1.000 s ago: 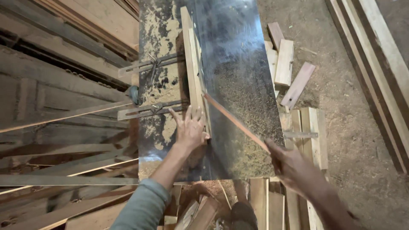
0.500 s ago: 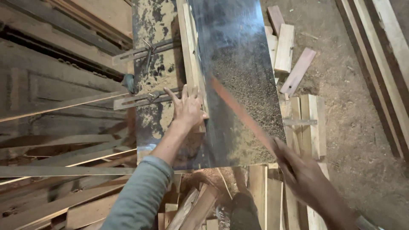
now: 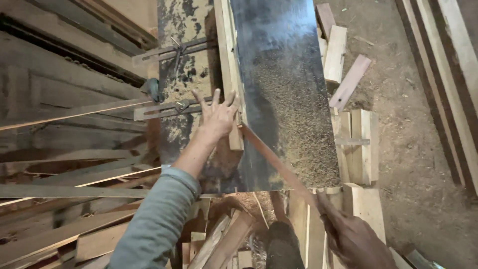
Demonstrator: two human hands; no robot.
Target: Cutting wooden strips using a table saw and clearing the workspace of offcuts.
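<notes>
My left hand (image 3: 215, 118) lies flat with fingers spread on the saw table, pressing against a pale wooden fence strip (image 3: 227, 60) that runs up the table. A thin reddish wood strip (image 3: 276, 162) slants from the fence down to the lower right. My right hand (image 3: 354, 238) grips the near end of this strip at the bottom right. The metal table top (image 3: 284, 84) is covered with sawdust on its right half.
Long planks (image 3: 64, 112) are stacked at the left. Short offcuts (image 3: 343, 69) and a pile of boards (image 3: 361, 144) lie on the dirt floor to the right. More planks (image 3: 448, 74) run along the far right. Scrap pieces (image 3: 224, 239) lie below the table.
The view has shifted slightly. My right hand has dropped lower and to the right along the thin strip. The left hand stays spread against the fence.
</notes>
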